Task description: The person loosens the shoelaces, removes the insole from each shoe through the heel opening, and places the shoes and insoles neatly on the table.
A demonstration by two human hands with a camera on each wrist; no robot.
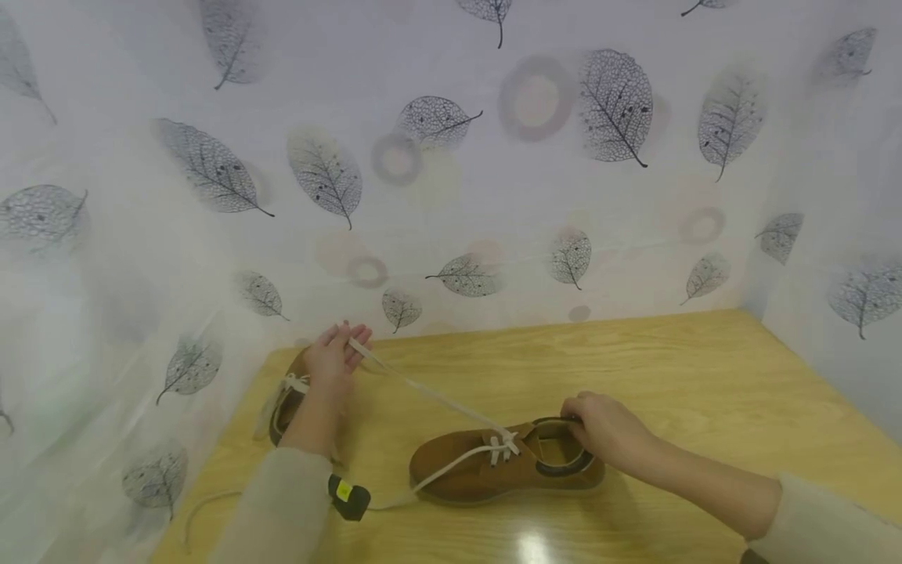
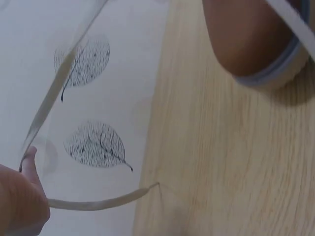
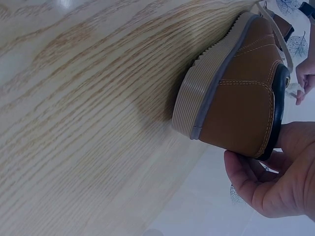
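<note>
A brown leather lace-up shoe (image 1: 458, 468) stands on the table, toe to the left. My right hand (image 1: 609, 429) grips its dark-edged heel collar; in the right wrist view the fingers (image 3: 241, 177) pinch the rim above the striped sole. Raised at the back left, my left hand (image 1: 335, 359) holds a flat white shoelace (image 1: 430, 392), stretched straight from the top eyelets. The lace's loose end (image 2: 93, 204) hangs past the hand in the left wrist view. A second lace end (image 1: 451, 468) drapes over the shoe's near side onto the table.
Beneath my left forearm, at the left table edge, stands another brown shoe (image 1: 299, 366) with white laces, partly covered. A black device with a yellow label (image 1: 344, 490) sits by the left sleeve. Leaf-printed sheeting (image 1: 451, 196) encloses the wooden table (image 1: 676, 376) behind and at the sides.
</note>
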